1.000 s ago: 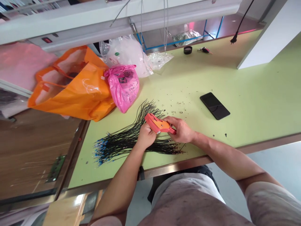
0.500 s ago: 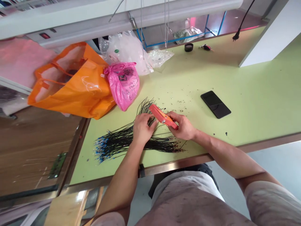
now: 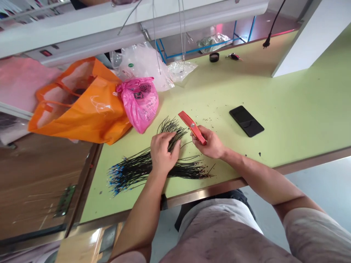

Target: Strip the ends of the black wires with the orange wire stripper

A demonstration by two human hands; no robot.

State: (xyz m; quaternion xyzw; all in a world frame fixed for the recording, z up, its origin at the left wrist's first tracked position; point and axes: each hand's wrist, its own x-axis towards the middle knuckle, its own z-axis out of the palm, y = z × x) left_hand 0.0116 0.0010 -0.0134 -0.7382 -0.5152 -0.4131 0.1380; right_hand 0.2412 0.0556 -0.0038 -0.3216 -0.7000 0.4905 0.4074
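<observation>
Many thin black wires (image 3: 137, 166) with blue and silvery ends at the left lie in a bundle on the green table. My left hand (image 3: 163, 151) rests over them, its thumb and fingers apart, with loose strands showing between them. Whether the palm touches the wires is hidden. Beyond its fingers another tuft of black wire ends (image 3: 172, 126) fans out. My right hand (image 3: 208, 142) is closed around a red hand tool (image 3: 192, 125), which points up and left, just right of the tuft.
An orange bag (image 3: 104, 106), a pink plastic bag (image 3: 142, 102) and clear plastic bags (image 3: 142, 62) stand at the back left. A black phone (image 3: 246, 121) lies to the right. Small scraps (image 3: 208, 119) dot the green table (image 3: 301, 120). A black ring (image 3: 214, 57) sits at the back.
My left thumb and fingers have spread apart from their near-pinch over the wires. The red tool in my right hand has turned a little more upright and come away from the tuft.
</observation>
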